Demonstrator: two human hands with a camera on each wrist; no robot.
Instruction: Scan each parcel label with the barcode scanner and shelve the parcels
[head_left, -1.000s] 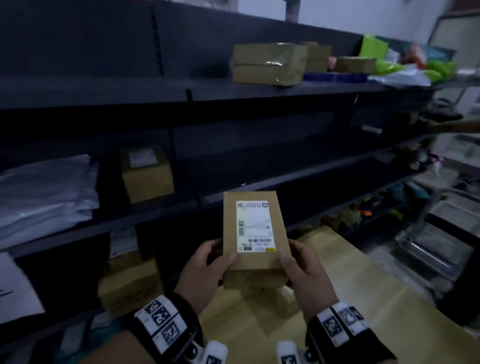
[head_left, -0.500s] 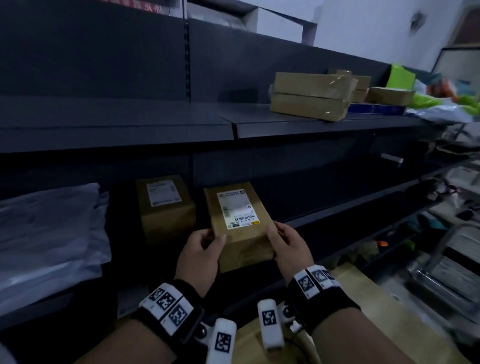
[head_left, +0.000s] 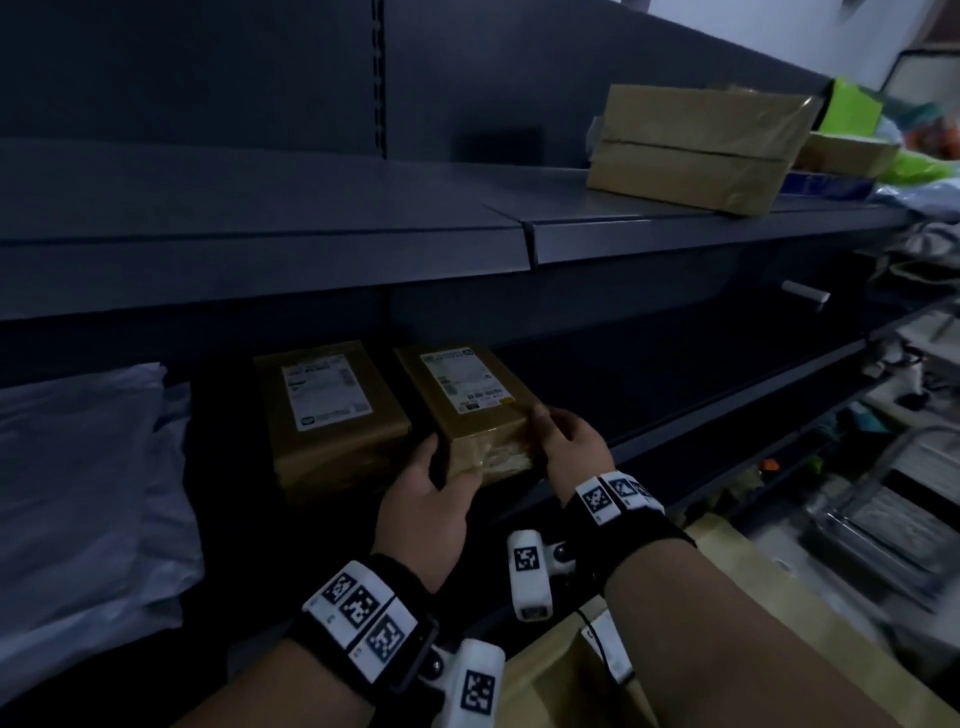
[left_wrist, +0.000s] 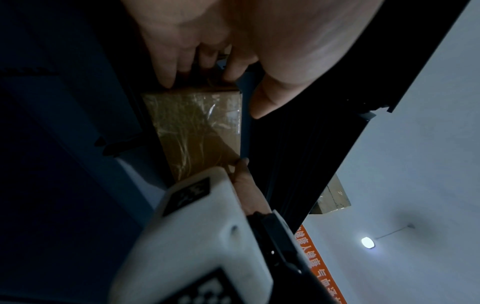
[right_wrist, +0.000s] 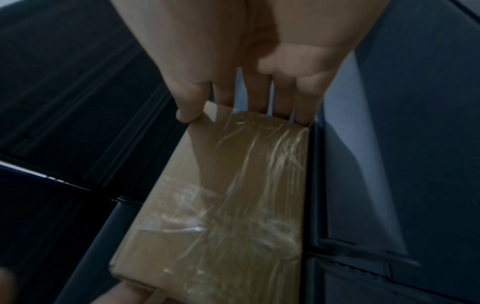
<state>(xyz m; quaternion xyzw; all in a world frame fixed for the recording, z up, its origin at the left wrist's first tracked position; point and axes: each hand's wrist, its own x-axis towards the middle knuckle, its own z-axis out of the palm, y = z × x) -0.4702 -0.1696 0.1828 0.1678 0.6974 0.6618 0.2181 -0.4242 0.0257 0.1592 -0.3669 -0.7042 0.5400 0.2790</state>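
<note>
left hand (head_left: 434, 496): gripping the parcel's (head_left: 470, 402) near left corner
right hand (head_left: 569, 449): gripping its right end
parcel: on the shelf (head_left: 727, 410), front edge

Dim, blue-cast footage across all three views; low contrast, visible noise.

Head view: shelf bay (head_left: 291, 457) in deep shadow, right edge smeared by motion blur, shelf lines bowed by wide-angle distortion. Left wrist view: one lit ceiling lamp (left_wrist: 368, 242) flares white. Right wrist view: tape on the parcel (right_wrist: 233, 185) shows streaky glare; near skin is out of focus.
</note>
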